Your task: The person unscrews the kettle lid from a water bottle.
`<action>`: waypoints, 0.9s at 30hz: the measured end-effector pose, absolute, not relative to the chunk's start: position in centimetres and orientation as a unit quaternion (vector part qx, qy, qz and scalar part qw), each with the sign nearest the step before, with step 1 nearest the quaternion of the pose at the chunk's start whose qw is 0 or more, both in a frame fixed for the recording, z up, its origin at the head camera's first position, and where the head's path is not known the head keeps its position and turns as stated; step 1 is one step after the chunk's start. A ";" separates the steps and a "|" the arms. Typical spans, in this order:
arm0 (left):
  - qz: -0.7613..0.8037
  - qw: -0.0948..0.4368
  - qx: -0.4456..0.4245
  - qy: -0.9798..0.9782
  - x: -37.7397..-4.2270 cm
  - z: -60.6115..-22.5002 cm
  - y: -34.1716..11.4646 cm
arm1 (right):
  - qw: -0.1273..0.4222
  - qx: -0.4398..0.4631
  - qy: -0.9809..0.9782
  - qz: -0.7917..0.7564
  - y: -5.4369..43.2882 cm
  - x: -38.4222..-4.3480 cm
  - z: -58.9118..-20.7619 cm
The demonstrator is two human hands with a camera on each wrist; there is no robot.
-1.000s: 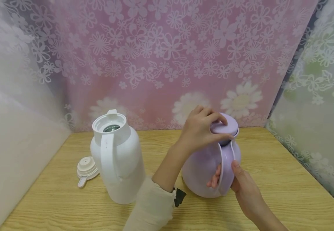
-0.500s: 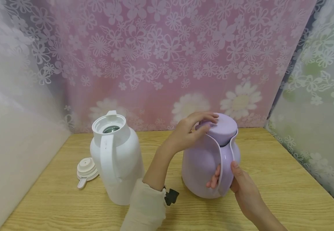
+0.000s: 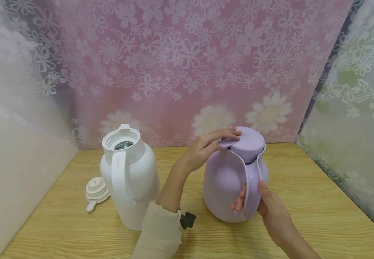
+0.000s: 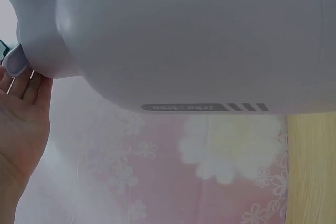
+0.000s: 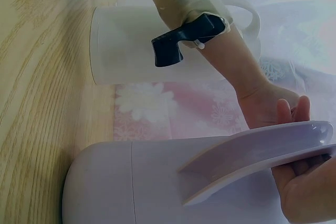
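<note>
A lilac thermos jug (image 3: 222, 189) stands upright on the wooden table, its lid (image 3: 250, 141) seated in the neck. From the lid's left side juts a small tab (image 3: 226, 144). My left hand (image 3: 199, 150) reaches in from the left, its nearly straight fingers touching the lid's left edge beside the tab. In the left wrist view those fingers (image 4: 39, 88) lie against the jug's neck and tab. My right hand (image 3: 276, 217) grips the jug's handle (image 3: 253, 189), fingers through the loop and thumb along the outside.
Left of my forearm a white thermos jug (image 3: 138, 172) stands with its mouth uncovered. Its cream stopper (image 3: 97, 189) lies on the wooden table (image 3: 57, 230) farther left. A pink floral curtain (image 3: 174, 72) hangs behind, with pale sheets at both sides.
My left hand has gone from gripping the lid's top to its left edge, moving left and uncovering the tab. The right hand keeps its grip; the jug stays in place.
</note>
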State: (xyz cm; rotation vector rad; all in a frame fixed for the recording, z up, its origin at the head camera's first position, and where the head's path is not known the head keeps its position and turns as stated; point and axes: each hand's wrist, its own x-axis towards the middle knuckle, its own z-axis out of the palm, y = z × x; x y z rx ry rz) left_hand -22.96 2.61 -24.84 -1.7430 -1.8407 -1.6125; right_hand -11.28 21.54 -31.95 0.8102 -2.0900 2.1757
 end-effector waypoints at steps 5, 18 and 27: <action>-0.534 0.071 -0.571 -0.619 -22.8 -25.1 2.5 | 0.008 0.260 -0.668 0.697 21.5 -11.3 -31.9; -0.465 0.160 -0.585 -0.644 -24.7 -27.7 3.6 | 0.005 0.262 -0.664 0.700 21.6 -11.3 -31.9; -0.431 0.243 -0.545 -0.677 -23.8 -27.8 4.7 | 0.005 0.264 -0.663 0.701 21.6 -11.3 -32.1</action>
